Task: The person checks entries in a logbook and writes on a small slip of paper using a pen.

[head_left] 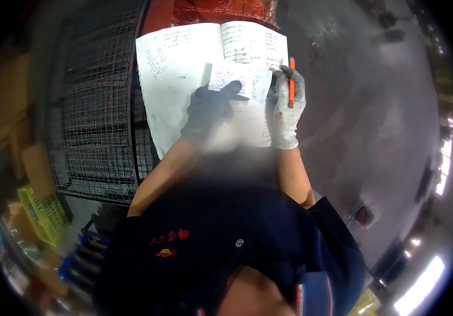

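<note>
An open notebook (171, 71) lies before the person. Above it, the left hand (208, 111), slanting inward, holds a paper slip (257, 84) in its fingers; the right hand (288, 113), at the notebook's right edge, bends its fingers about an orange pen (291, 87).

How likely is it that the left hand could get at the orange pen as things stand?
Probably not freely: the left hand seems busy, its thumb on the small paper slip, and the orange pen is in the right hand.
</note>
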A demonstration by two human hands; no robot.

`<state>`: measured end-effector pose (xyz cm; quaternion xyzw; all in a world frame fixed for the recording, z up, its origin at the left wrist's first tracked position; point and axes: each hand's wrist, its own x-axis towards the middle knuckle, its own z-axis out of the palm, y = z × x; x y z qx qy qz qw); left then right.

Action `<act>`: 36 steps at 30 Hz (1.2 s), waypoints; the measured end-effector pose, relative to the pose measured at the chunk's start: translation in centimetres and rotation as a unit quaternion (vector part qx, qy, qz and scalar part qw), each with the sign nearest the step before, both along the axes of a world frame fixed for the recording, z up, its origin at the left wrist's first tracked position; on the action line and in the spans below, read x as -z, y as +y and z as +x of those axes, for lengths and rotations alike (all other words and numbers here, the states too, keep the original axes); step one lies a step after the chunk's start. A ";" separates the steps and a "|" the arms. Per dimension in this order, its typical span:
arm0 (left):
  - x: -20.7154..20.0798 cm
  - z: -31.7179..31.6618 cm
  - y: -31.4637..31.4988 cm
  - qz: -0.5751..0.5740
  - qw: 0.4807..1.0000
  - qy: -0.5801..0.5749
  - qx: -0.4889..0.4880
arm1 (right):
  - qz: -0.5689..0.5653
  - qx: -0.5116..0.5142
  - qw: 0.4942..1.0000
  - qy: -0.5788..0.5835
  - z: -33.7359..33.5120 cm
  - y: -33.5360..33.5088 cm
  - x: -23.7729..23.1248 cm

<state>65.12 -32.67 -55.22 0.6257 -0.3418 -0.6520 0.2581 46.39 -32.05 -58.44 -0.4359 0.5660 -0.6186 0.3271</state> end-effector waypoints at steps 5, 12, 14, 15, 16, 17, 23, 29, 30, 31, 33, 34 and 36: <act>1.4 -0.6 0.1 -0.051 0.992 0.072 -0.093 | 0.003 0.051 0.999 -0.011 -0.9 -0.4 1.3; 0.2 -0.6 0.2 -0.042 0.993 0.051 -0.095 | 0.098 0.063 0.993 -0.032 -1.8 -1.0 2.8; -0.1 -0.5 0.2 -0.008 0.998 0.024 -0.060 | 0.089 0.077 0.993 -0.008 -1.7 -1.0 2.6; 0.0 -0.6 0.3 -0.019 0.998 0.027 -0.060 | 0.089 0.077 0.993 -0.008 -1.8 -1.0 2.8; -0.1 -0.6 0.3 -0.029 0.997 0.030 -0.059 | 0.072 0.074 0.995 -0.011 -1.9 -1.0 2.9; -0.1 -0.6 0.3 -0.029 0.997 0.030 -0.058 | 0.054 0.072 0.996 -0.014 -1.9 -1.0 2.9; -0.7 -0.7 0.2 -0.020 0.998 -0.030 -0.043 | 0.051 0.081 0.995 0.002 -1.7 -0.9 2.8; 0.4 -1.6 0.5 -0.085 0.986 0.044 -0.138 | 0.049 0.108 0.991 0.064 -1.0 -0.7 1.8; 0.3 -1.6 0.5 -0.088 0.986 0.043 -0.138 | 0.050 0.109 0.991 0.063 -1.1 -0.7 2.0; 0.2 -1.8 0.6 -0.090 0.986 0.046 -0.133 | 0.031 0.106 0.993 0.046 -1.5 -0.6 2.3; 0.1 -1.7 0.6 -0.104 0.985 0.014 -0.134 | -0.003 0.103 0.994 0.045 -2.1 -1.0 2.7; 0.2 -1.2 0.5 -0.113 0.986 -0.033 -0.117 | 0.007 0.088 0.996 0.012 -2.3 -1.2 2.2; -0.9 -0.8 0.7 -0.123 0.986 -0.003 -0.114 | 0.016 0.074 0.994 -0.077 -2.4 -1.2 0.8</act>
